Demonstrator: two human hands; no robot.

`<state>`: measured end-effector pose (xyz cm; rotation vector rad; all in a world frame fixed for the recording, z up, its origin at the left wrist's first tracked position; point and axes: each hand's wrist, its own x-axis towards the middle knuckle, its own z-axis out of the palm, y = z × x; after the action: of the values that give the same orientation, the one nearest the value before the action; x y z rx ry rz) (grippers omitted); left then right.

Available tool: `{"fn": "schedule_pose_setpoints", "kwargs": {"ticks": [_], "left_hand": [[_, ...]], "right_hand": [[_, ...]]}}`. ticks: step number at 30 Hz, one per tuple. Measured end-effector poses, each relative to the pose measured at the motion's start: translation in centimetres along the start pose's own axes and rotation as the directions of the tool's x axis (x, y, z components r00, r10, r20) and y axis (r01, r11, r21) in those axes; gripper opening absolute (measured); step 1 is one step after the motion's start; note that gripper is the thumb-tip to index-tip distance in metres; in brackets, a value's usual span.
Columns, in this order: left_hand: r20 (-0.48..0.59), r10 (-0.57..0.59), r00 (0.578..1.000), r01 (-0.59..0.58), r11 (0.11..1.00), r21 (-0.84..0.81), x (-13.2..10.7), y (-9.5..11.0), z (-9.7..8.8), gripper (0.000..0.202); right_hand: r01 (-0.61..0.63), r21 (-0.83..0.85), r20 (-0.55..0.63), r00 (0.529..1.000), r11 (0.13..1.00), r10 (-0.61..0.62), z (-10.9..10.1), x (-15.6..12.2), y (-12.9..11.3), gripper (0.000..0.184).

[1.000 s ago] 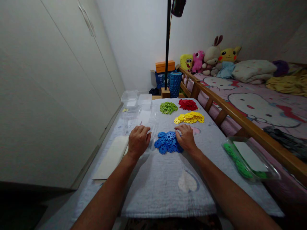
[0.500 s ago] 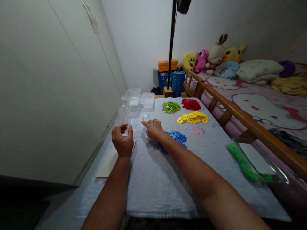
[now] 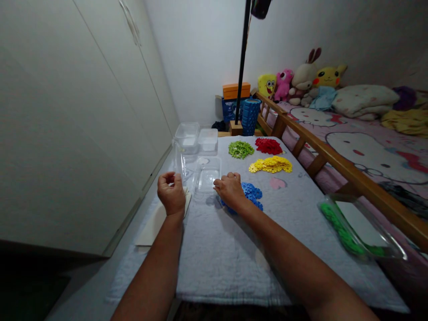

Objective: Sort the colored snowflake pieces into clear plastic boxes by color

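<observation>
A clear plastic box lies open on the cloth between my hands. My right hand has its fingers closed at the near right rim of this box. To its left stands a clear plastic lid, tilted nearly upright; I cannot tell whether it joins the box. My left hand is closed in a pinch at the lid's near edge. Beside and partly behind my right hand lies a pile of blue flower-shaped plastic pieces. A pale flat sheet or folder lies under my left wrist.
Farther back are piles of light green, red and yellow pieces. Two clear containers stand at the far left. At the right edge sits a clear box with green pieces. A wooden bed rail borders the table.
My right hand has drawn back to the right, its pointing finger now curled in at the box rim. The clear box has shifted right, apart from the upright lid. My left fingers have closed more.
</observation>
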<state>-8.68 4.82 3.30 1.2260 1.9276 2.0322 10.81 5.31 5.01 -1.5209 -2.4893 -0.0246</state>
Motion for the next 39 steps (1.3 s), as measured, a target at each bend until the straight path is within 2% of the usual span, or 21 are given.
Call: {"fn": "schedule_pose_setpoints", "kwargs": {"ticks": [5,12,17,19,21,24,26,29,31,34,37,39], "left_hand": [[0.068,-0.077,0.995,0.075,0.997,0.022,0.0,-1.4,1.1,0.018],[0.170,-0.264,0.949,0.291,0.942,-0.164,-0.1,-3.1,2.9,0.025],[0.211,-0.294,0.932,0.319,0.943,-0.099,0.1,-3.3,3.1,0.026],[0.230,-0.286,0.930,0.302,0.953,-0.035,0.1,-3.4,3.0,0.027],[0.238,-0.239,0.941,0.234,0.971,0.046,0.2,-3.6,3.0,0.026],[0.234,-0.089,0.968,0.046,0.982,0.183,0.1,-3.6,3.0,0.026],[0.237,0.008,0.972,-0.072,0.962,0.264,-0.2,-3.3,2.9,0.030],[0.268,0.121,0.956,-0.203,0.930,0.305,-1.0,-2.4,2.7,0.037],[0.356,0.159,0.921,-0.260,0.930,0.258,-1.8,-1.5,2.5,0.037],[0.499,0.089,0.862,-0.208,0.960,0.189,-3.0,-0.3,2.2,0.042],[0.567,-0.003,0.824,-0.137,0.969,0.204,-4.0,0.4,2.1,0.051],[0.596,-0.068,0.800,-0.084,0.971,0.224,-4.3,0.6,2.3,0.053]], "right_hand": [[-0.002,0.006,-0.016,1.000,1.000,0.002,-0.3,-2.1,0.7,0.022],[-0.018,-0.019,-0.032,0.999,1.000,0.017,-0.6,-3.9,1.3,0.021],[-0.039,-0.031,-0.040,0.998,0.999,0.038,-0.8,-4.6,1.7,0.019],[-0.056,-0.012,-0.035,0.998,0.998,0.055,-0.8,-4.7,1.8,0.019],[-0.063,0.012,-0.038,0.997,0.998,0.063,-0.6,-4.8,1.9,0.020],[-0.069,0.050,-0.049,0.996,0.996,0.071,-0.3,-4.8,1.9,0.022],[-0.077,0.074,-0.061,0.995,0.994,0.081,-0.1,-4.8,1.9,0.026],[-0.070,0.116,-0.084,0.993,0.991,0.080,-0.3,-4.8,2.2,0.033],[-0.071,0.160,-0.107,0.990,0.984,0.089,-0.8,-4.9,3.0,0.037],[-0.126,0.238,-0.143,0.976,0.963,0.163,-1.2,-4.9,5.0,0.038],[-0.179,0.248,-0.136,0.967,0.952,0.217,-1.0,-5.1,6.9,0.038],[-0.168,0.209,-0.103,0.976,0.963,0.193,-0.5,-5.2,7.6,0.040]]}}
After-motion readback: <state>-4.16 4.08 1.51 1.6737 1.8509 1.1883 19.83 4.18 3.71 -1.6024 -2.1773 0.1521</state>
